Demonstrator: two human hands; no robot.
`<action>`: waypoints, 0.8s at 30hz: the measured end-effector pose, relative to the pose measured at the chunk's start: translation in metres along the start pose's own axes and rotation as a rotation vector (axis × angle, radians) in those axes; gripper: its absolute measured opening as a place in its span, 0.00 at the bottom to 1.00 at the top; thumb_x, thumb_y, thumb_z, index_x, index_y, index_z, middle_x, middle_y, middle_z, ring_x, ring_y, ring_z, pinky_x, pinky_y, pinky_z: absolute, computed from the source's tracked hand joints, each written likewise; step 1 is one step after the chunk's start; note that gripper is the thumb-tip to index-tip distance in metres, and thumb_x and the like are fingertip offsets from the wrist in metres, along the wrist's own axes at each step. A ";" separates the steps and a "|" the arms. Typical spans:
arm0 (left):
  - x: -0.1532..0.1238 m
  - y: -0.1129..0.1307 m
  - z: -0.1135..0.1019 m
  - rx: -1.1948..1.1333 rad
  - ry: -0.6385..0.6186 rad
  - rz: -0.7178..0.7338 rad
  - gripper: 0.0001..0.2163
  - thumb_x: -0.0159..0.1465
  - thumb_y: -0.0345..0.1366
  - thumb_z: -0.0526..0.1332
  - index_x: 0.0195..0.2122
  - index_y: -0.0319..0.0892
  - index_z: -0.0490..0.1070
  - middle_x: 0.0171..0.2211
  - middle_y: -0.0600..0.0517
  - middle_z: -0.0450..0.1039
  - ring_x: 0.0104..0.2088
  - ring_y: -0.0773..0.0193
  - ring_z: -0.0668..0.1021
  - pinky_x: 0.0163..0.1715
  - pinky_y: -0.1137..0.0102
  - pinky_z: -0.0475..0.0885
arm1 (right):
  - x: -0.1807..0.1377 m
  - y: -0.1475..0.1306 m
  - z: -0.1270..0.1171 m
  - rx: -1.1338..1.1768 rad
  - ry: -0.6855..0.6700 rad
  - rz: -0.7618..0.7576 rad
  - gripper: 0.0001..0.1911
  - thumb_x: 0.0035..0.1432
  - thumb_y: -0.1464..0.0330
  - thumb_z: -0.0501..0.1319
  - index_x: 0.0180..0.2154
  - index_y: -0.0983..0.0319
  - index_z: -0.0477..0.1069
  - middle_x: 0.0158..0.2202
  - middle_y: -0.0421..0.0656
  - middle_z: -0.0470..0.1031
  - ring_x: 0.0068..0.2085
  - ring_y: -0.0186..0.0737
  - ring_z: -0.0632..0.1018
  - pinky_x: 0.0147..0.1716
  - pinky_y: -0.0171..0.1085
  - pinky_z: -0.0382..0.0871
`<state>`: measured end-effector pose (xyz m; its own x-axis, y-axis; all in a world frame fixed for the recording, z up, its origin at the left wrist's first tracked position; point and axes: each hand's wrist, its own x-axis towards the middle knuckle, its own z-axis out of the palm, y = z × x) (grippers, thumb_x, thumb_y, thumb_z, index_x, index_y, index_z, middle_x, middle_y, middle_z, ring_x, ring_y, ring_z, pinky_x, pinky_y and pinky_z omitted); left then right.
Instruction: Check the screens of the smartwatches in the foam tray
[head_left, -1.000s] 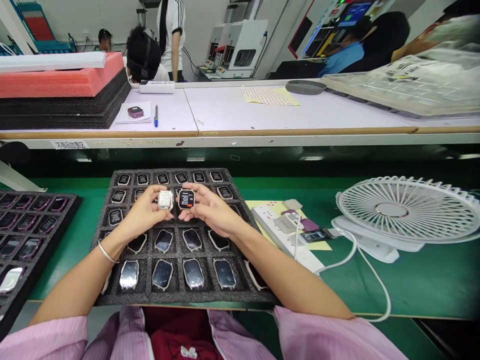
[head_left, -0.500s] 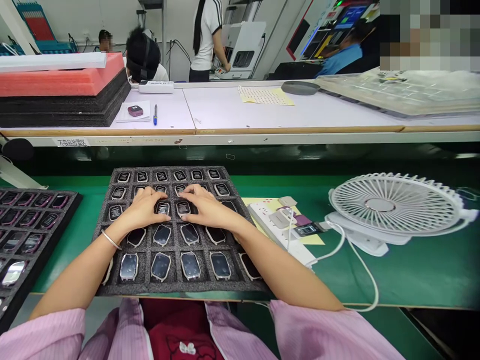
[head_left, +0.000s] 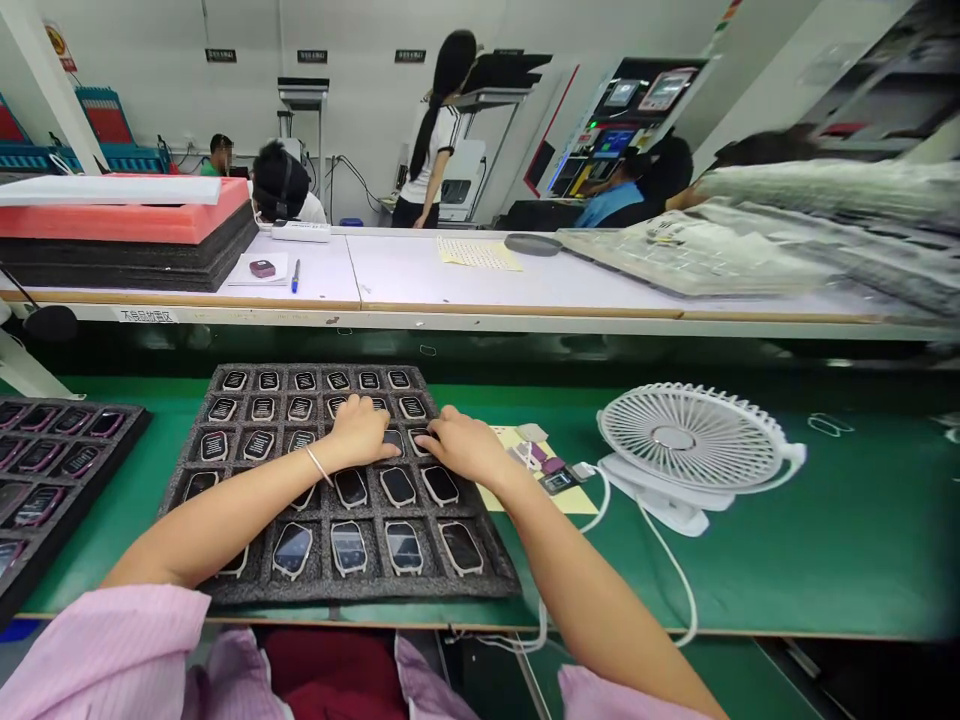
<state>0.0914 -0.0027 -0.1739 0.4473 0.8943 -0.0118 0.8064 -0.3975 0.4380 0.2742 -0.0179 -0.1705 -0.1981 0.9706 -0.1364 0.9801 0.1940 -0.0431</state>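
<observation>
A dark grey foam tray [head_left: 259, 590] lies before me, its pockets holding rows of smartwatches with light frames. Several in the back rows show lit screens; those in front, such as one watch [head_left: 349, 548], have dark screens. My left hand [head_left: 360, 432] rests over the third row from the back, thumb stretched onto a dark-screened watch [head_left: 394, 441]. To its right, my right hand [head_left: 465, 447] reaches over the tray's right edge, finger and thumb apart, a fingertip at the row's last watch [head_left: 415, 440]. Both watches sit in their pockets, partly covered by my hands.
A second tray [head_left: 139, 430] of purple-framed watches lies at left. On the right are a white fan [head_left: 675, 440] with its cable and small devices on yellow paper [head_left: 585, 500]. Foam sheets [head_left: 112, 262] and plastic-wrapped trays [head_left: 697, 260] lie on the shelf behind; people are beyond.
Both hands have shifted right along the tray's third row, from the middle watches to those at the right end. My view has tilted upward and turned; a hand has come into view at the plastic-wrapped trays.
</observation>
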 end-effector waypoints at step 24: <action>-0.074 -0.058 -0.066 -1.027 0.279 -0.214 0.14 0.54 0.37 0.65 0.40 0.40 0.67 0.24 0.60 0.64 0.20 0.74 0.64 0.21 0.75 0.59 | 0.021 -0.100 -0.015 1.966 -0.394 -0.275 0.20 0.52 0.68 0.72 0.47 0.62 0.74 0.34 0.43 0.80 0.31 0.36 0.81 0.32 0.35 0.72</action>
<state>-0.0146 -0.0322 -0.1389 0.1276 0.9914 -0.0297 0.0901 0.0182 0.9958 0.1717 -0.0147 -0.1542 -0.5680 0.8176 -0.0941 -0.3597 -0.3495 -0.8651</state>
